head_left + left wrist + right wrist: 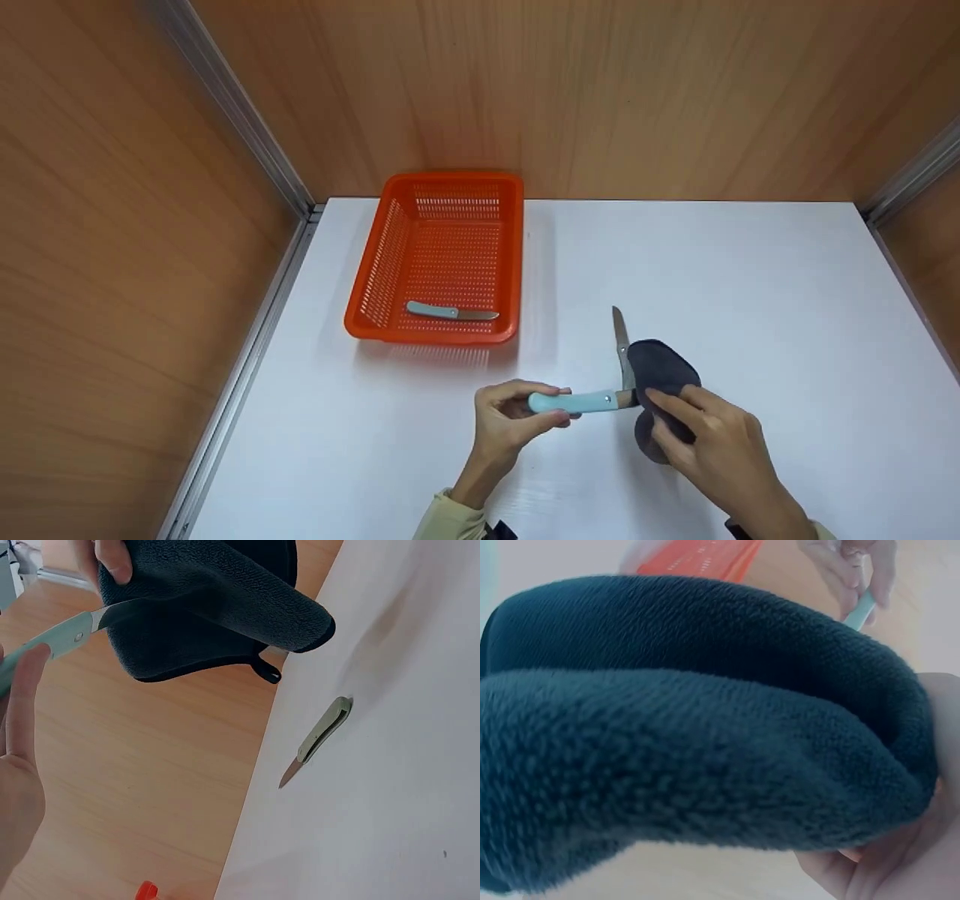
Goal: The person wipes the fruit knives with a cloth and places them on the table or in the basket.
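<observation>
My left hand [504, 421] grips a folding knife by its light blue handle [574, 402], blade pointing right. A dark grey fluffy cloth [663, 369] is pinched in my right hand [716, 442], folded around the knife's blade [124, 613]. Most of that blade is hidden by the cloth in the head view. In the right wrist view the folded cloth [682, 750] fills much of the picture. A second folding knife [619, 334] lies opened on the table just beyond the cloth, its handle partly covered in the head view; the left wrist view shows its pale green-looking handle [325, 727].
An orange plastic basket [517, 262] stands at the back left of the white table [750, 285]. Inside it, near the front, lies another opened folding knife [452, 311] with a light blue handle. Wood-patterned panels [570, 97] border the table at the back and sides.
</observation>
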`<action>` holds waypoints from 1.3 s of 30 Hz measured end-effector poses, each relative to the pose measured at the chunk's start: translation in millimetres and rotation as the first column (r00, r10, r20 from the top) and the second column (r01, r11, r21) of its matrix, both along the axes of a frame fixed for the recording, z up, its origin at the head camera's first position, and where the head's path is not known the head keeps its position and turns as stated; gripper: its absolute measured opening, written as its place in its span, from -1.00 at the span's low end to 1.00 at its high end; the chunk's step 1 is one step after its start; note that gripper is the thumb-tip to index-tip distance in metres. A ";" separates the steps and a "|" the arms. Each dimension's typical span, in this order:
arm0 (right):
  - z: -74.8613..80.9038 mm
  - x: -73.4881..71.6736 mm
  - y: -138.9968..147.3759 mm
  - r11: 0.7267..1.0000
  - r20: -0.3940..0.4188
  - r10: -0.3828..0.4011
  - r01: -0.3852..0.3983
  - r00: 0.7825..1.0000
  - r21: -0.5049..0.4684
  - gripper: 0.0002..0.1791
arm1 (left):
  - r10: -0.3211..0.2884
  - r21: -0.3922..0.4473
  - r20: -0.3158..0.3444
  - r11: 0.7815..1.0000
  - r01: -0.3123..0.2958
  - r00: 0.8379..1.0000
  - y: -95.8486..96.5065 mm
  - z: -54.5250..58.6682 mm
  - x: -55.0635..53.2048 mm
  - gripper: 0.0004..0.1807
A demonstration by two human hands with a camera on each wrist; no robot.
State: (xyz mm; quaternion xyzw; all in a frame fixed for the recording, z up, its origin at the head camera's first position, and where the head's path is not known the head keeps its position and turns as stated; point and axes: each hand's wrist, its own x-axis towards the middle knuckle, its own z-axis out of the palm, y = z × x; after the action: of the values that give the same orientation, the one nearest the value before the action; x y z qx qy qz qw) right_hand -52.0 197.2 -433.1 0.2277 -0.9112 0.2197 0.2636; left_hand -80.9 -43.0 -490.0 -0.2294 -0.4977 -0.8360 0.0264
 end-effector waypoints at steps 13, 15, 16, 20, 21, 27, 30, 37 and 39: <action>3.5 -4.7 20.2 0.992 0.061 -0.088 0.093 0.994 -0.084 -0.67 | 0.022 -0.005 -0.057 1.000 -0.022 0.998 -3.5 0.0 -2.6 -0.73; 6.3 -3.5 23.5 0.989 0.053 -0.093 0.098 0.994 -0.113 -0.66 | 0.031 -0.007 -0.072 0.999 -0.032 0.997 -4.2 -0.2 -2.9 -0.74; 8.0 -2.8 24.8 0.987 0.049 -0.093 0.099 0.994 -0.128 -0.65 | 0.036 -0.007 -0.077 0.999 -0.036 0.996 -4.6 -0.3 -3.0 -0.74; 17.4 -0.7 27.5 0.982 0.011 -0.086 0.087 0.996 -0.165 -0.64 | 0.051 -0.026 -0.088 0.998 -0.054 0.995 -5.2 -1.0 -3.2 -0.75; 20.2 -0.4 27.5 0.982 0.003 -0.083 0.082 0.997 -0.173 -0.64 | 0.054 -0.033 -0.089 0.998 -0.057 0.995 -5.1 -1.3 -3.2 -0.75; 34.4 2.1 23.4 0.976 -0.079 -0.042 0.024 0.996 -0.215 -0.73 | 0.067 -0.065 -0.097 0.995 -0.074 0.993 -3.6 -2.2 -4.3 -0.75; 39.1 3.7 18.2 0.977 -0.111 -0.014 -0.010 0.994 -0.215 -0.75 | 0.071 -0.073 -0.101 0.994 -0.078 0.992 -1.8 -2.3 -4.5 -0.75; 33.5 2.7 4.1 0.977 -0.118 0.086 -0.107 0.989 -0.186 -0.71 | 0.065 -0.073 -0.089 0.995 -0.072 0.994 4.2 -1.2 -3.5 -0.74; 28.0 2.3 0.2 0.978 -0.106 0.108 -0.125 0.989 -0.166 -0.70 | 0.073 -0.069 -0.083 0.994 -0.079 0.994 5.8 -0.1 -2.9 -0.74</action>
State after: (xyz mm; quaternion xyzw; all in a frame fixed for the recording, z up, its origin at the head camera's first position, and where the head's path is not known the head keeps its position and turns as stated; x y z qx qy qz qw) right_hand -49.7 197.4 -405.1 0.2673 -0.8602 0.3016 0.3125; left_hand -83.8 -37.2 -490.1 -0.2446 -0.5346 -0.8059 0.0697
